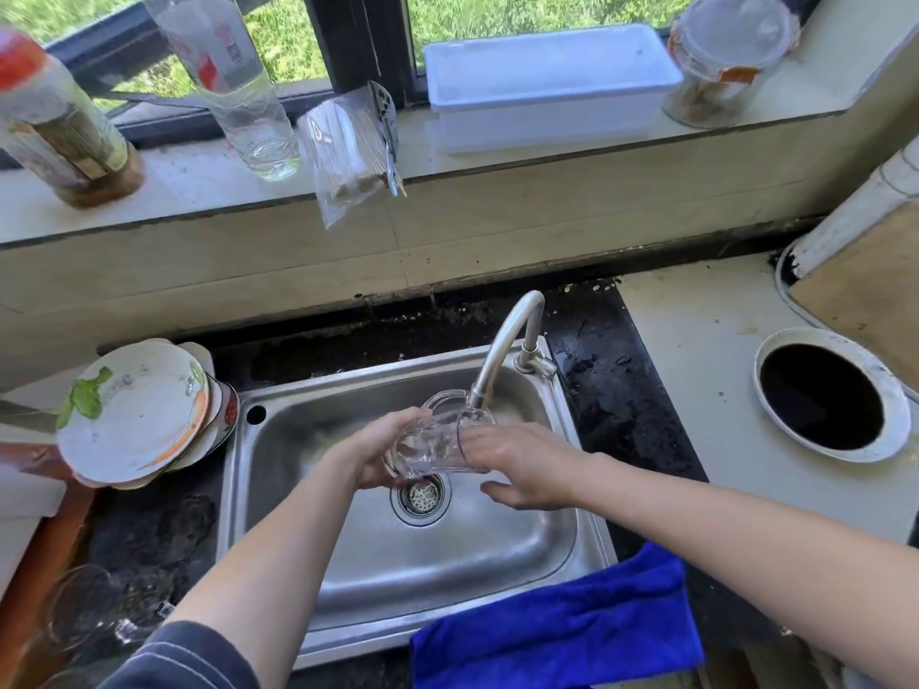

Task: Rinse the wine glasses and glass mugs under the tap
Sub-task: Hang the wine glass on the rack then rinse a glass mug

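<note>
1. Glass mug: held over the sink, just under the spout of the tap. It lies tipped on its side, mouth to the right and handle uppermost, near the spout.
2. Left hand: my fingers are curled round the base end of the mug and grip it.
3. Right hand: my fingers lie fairly straight at the mug's mouth and show through the glass wall. The thumb sticks out below, apart from the glass.
4. Mug contents: cannot tell whether water is running or standing in it.
5. Sink basin: steel, with the drain strainer directly beneath the mug.
6. Bench, left: a stack of plates leans beside the sink. A wine glass sits nearer me.
7. A blue cloth is draped over the sink's front right rim.
8. Windowsill: a lidded white tub, contents hidden. A clear jar has something brown at the bottom. A clear bottle looks nearly empty.
</note>
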`<state>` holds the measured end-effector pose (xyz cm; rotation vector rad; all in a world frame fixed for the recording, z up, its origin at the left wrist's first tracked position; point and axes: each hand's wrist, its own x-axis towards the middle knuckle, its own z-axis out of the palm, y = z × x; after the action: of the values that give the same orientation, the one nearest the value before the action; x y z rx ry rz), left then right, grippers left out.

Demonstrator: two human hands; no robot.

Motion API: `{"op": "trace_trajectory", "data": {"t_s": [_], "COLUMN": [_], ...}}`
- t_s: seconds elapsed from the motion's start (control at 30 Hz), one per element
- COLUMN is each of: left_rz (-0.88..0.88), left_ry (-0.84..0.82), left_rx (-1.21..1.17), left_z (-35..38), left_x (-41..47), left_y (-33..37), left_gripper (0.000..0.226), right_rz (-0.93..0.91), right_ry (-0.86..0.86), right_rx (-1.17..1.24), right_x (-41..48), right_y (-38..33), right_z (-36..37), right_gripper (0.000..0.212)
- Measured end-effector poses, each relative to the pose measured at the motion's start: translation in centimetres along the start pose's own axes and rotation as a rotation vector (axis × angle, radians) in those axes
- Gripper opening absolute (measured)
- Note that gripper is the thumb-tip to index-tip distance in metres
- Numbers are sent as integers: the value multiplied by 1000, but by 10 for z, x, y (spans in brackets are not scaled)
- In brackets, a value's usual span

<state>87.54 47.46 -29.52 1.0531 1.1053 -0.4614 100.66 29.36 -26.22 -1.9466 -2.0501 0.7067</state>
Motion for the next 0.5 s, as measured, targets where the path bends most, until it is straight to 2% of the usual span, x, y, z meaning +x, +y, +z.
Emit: {"op": "trace_trajectory", "data": {"t_s": [0.17, 0.3, 0.4, 0.5], "left_rz": [-18, -45, -17, 42], "left_ry": [6, 26, 9, -54], "left_rx": [-22, 82, -50, -158], "left_z": [6, 1, 11, 22], "left_x": [-2, -2, 5, 3], "left_y": [0, -2, -10, -11], "left_gripper": [27, 30, 33, 31], "right_rz": [95, 215, 316, 340], "right_ry": [75, 3, 112, 54], "right_rx": [90, 240, 293, 361], "right_x": [7, -1, 10, 13], "right_y": [-8, -5, -8, -11], "right_z": [9, 11, 8, 6], "right_gripper": [54, 36, 35, 26]}}
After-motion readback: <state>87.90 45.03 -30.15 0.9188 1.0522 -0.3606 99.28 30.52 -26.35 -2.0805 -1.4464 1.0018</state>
